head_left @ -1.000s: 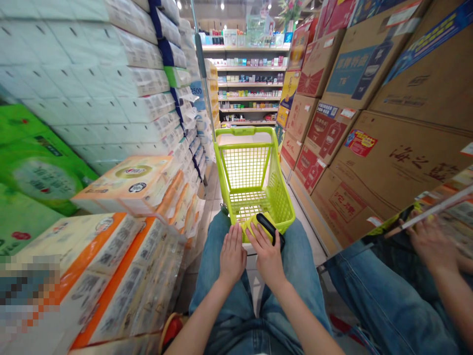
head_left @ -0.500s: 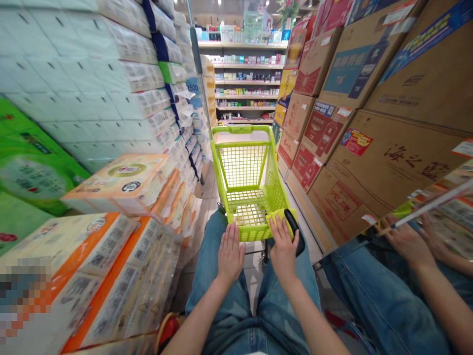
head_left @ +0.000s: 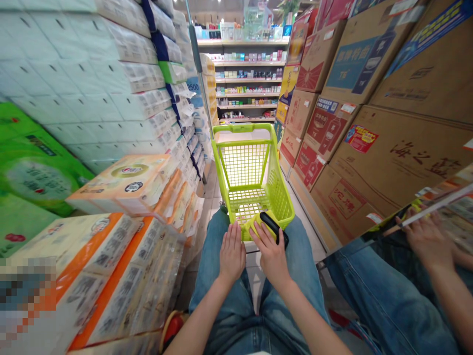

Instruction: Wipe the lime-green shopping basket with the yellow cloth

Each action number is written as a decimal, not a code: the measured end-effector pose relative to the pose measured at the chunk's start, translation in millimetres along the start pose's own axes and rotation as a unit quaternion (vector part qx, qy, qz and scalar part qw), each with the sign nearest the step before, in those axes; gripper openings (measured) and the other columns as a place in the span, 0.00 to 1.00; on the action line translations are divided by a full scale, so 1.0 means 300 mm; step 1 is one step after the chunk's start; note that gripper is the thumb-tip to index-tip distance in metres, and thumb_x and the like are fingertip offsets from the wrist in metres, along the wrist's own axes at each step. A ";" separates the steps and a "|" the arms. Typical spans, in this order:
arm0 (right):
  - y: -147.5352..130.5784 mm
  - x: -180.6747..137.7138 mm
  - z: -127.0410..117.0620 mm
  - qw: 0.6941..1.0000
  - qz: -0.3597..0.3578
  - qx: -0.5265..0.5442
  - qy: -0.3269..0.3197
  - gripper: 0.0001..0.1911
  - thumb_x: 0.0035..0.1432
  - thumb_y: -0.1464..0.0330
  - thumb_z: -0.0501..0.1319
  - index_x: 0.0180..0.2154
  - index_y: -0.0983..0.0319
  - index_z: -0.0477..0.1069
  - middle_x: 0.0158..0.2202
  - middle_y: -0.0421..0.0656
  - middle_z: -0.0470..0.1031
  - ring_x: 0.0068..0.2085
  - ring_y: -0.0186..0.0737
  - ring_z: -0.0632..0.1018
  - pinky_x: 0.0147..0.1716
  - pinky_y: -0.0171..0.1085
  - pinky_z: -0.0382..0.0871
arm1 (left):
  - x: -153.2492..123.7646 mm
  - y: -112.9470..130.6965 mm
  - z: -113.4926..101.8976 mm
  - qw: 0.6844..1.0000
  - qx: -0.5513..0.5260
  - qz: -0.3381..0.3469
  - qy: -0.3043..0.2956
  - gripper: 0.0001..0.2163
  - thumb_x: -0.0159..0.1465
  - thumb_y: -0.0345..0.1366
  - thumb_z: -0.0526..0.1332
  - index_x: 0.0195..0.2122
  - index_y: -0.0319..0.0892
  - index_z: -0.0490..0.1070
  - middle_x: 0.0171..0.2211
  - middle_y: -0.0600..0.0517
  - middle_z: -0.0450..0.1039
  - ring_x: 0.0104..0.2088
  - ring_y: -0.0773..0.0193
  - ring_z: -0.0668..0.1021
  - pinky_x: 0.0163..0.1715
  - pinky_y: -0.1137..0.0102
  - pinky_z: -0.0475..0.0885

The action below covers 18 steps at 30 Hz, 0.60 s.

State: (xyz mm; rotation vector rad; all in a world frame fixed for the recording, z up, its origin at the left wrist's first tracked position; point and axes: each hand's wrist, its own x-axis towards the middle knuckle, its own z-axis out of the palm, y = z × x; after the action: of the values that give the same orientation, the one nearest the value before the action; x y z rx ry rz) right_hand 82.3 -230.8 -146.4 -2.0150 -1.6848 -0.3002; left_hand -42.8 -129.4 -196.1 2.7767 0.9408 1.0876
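A lime-green shopping basket [head_left: 283,190] with lattice walls stands between my knees, on a wheeled frame. My left hand [head_left: 232,254] lies with its fingers straight and together over the near rim's left part. On the right part of that rim, my right hand [head_left: 271,254] presses a yellow wiping pad [head_left: 254,224] with a black handle-like part [head_left: 271,227]. Its fingers are spread over the pad, and the thumb is by the black part. The pad's underside is hidden. Through the lattice the basket's inside shows no goods.
Stacked tissue packs [head_left: 121,172] line the left side. Cardboard cartons [head_left: 406,148] are piled on the right, with a mirror [head_left: 399,266] at lower right reflecting my arms. A thin pole [head_left: 199,69] stands at left. Stocked shelves [head_left: 247,81] close the far end.
My right hand has slid left along the near rim with the yellow pad and its black part, closer to my left hand. My left hand stays nearly in place on the rim.
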 end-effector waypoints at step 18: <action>-0.093 0.023 0.046 0.995 0.093 -0.012 0.043 0.40 0.58 0.82 0.47 0.69 0.53 0.47 0.69 0.43 0.58 0.70 0.40 0.56 0.68 0.56 0.30 | 0.000 0.000 0.001 1.000 -0.014 -0.007 0.002 0.32 0.68 0.28 0.49 0.71 0.39 0.36 0.70 0.41 0.51 0.71 0.55 0.51 0.65 0.54 0.60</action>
State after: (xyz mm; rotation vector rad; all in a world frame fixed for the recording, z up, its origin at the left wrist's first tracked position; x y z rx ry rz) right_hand 54.9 -214.8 -148.6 -2.1259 -1.4368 -0.3387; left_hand -42.6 -129.3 -196.5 2.7437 0.9361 1.0972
